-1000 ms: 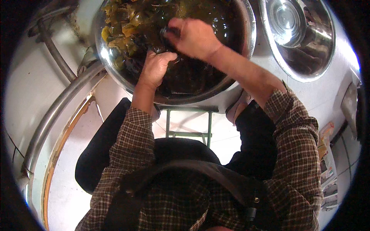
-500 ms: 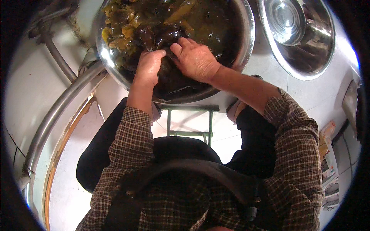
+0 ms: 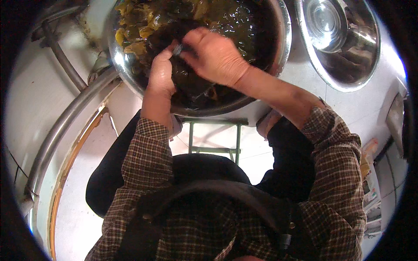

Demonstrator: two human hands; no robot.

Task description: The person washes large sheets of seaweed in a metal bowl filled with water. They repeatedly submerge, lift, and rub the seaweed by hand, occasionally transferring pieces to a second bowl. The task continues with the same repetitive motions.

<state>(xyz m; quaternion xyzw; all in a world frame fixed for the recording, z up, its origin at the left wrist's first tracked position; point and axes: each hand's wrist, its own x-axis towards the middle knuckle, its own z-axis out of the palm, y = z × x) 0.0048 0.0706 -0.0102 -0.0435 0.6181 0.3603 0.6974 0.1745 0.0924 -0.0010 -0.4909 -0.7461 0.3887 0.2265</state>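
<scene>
A wide metal basin (image 3: 285, 45) holds wet, glossy dark leafy pieces (image 3: 237, 21), some yellow-green at the far left; they look like kelp or soaked greens, though I cannot tell which. Over its near half, my left hand (image 3: 162, 71) has thumb and fingers closed around a dark, shiny strip (image 3: 177, 49). Reaching in from the right, my right hand (image 3: 217, 56) has its fingers curled, with dark material at their tips. Both hands nearly meet at this strip, and my right fingertips are partly hidden.
At the right stands a second metal basin (image 3: 335, 82) with a smaller shiny bowl (image 3: 324, 26) inside. A curved metal pipe (image 3: 56, 126) runs along the left. A green-framed stool (image 3: 215, 122) is between my legs, and packages (image 3: 370, 174) sit at the far right.
My right hand has lifted and moved slightly farther away, tilting over. The left hand has turned a little. The dark pieces beneath them have shifted, and a strip now shows between the hands.
</scene>
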